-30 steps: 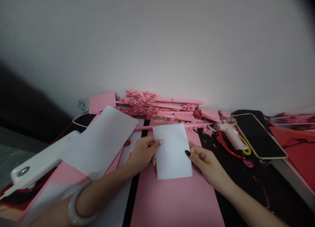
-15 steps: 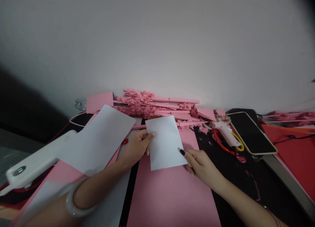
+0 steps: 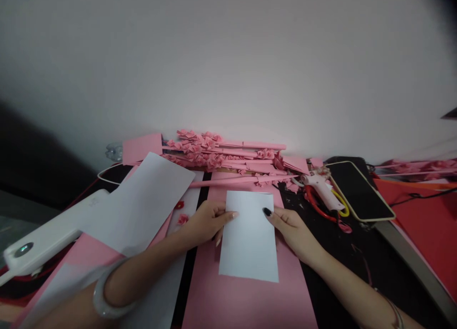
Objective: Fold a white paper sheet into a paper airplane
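Observation:
A white sheet of paper [image 3: 249, 243] is held upright between my two hands, over a long pink sheet [image 3: 246, 305]. My left hand [image 3: 207, 220] pinches its left edge, thumb in front and fingers behind. At the right edge, my right hand [image 3: 291, 229] grips it with the black-nailed thumb on the front face. Left of my left hand lie a small pink paper flower [image 3: 183, 219] and a small red one [image 3: 179, 204]. A larger white sheet [image 3: 143, 205] rests beyond my left forearm.
Pink paper roses [image 3: 200, 148] with rolled stems lie along the wall. To the right are a pink-white glue gun [image 3: 324, 191], red and yellow rings, a phone [image 3: 360, 191] and red sheets [image 3: 421, 229]. A white device [image 3: 53, 229] sits at left.
Both hands have brought the white paper lower and slightly right, and it is now straighter. My right hand has moved up along its edge. The small pink flower has come into sight.

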{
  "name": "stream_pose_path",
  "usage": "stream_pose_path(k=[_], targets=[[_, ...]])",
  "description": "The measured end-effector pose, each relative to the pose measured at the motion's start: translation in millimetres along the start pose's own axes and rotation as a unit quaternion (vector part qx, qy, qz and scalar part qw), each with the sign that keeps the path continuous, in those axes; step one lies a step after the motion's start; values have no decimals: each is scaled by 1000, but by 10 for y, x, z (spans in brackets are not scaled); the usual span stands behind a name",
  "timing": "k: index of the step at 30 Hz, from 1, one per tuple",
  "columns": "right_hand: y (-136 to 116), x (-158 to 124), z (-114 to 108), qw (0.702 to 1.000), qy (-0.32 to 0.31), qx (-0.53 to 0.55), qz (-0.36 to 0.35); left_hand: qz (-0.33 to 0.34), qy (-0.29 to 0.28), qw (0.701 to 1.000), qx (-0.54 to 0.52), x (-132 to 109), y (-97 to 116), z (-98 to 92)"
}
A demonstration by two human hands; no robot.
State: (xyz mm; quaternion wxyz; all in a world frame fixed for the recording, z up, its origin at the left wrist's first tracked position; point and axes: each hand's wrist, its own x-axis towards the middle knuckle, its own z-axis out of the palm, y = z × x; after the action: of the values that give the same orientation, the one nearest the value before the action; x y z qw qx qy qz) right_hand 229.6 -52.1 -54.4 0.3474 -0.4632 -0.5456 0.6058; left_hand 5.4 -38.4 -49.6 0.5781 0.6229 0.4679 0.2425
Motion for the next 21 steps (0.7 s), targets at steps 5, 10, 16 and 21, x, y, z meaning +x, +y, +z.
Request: stream_pose_path(k=[5, 10, 16, 21], targets=[[6, 21, -15, 999, 52, 6, -8, -1, -24, 1000, 7, -24, 42, -9], [-12, 30, -32, 997, 79, 5, -16, -4, -56, 998, 21, -22, 36, -6], [25, 46, -89, 994, 107, 5, -31, -7, -58, 998, 22, -25, 9, 1], [78, 63, -107, 989, 131, 41, -46, -4, -51, 999, -8, -20, 31, 0]])
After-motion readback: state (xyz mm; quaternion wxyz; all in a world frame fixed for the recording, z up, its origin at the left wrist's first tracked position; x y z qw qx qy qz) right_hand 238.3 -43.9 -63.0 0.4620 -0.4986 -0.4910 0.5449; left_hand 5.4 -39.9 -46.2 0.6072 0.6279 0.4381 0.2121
